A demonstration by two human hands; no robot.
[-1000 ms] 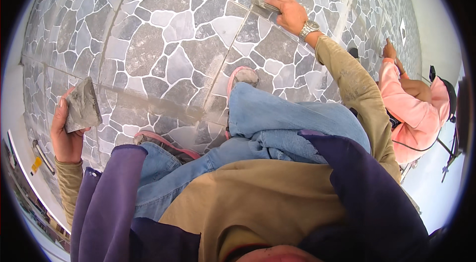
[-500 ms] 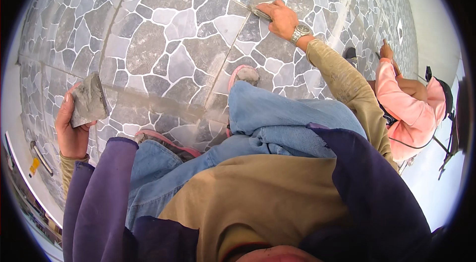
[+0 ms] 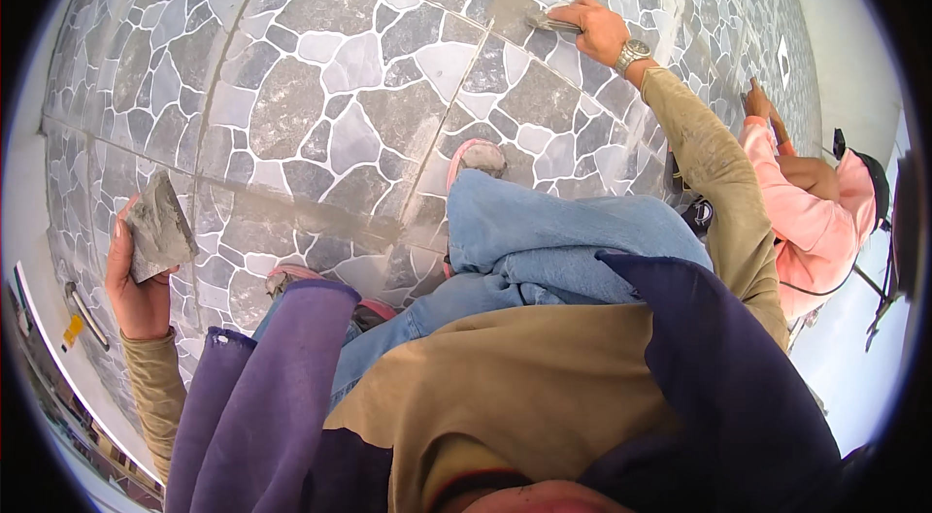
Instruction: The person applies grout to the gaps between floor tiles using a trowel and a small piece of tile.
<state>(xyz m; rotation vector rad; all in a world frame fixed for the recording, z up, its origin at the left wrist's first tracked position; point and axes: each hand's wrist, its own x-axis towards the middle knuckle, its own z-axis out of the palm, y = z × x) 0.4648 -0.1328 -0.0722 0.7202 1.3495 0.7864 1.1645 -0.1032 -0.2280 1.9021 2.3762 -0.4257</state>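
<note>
My left hand [image 3: 142,297] is closed around a flat piece loaded with grey mortar [image 3: 160,230], held above the floor at the left; what lies under the mortar is mostly hidden. Out ahead and to the right, my right hand [image 3: 604,32] grips a thin scraper [image 3: 549,23], its blade down on the patterned tiles [image 3: 335,57] near a joint. A smear of wet grey mortar [image 3: 509,3] lies just left of the blade. A metal watch [image 3: 633,55] sits on my right wrist.
My shoes [image 3: 476,160] rest on the tiles, below a grey mortar-stained joint [image 3: 330,219]. At the right a person in a pink top [image 3: 820,212] crouches with a hand on the floor. A bar-shaped tool [image 3: 87,314] and a yellow item [image 3: 72,330] lie far left.
My right hand has moved right with the scraper, uncovering more mortar smear. My left hand has shifted slightly left and down with its mortar.
</note>
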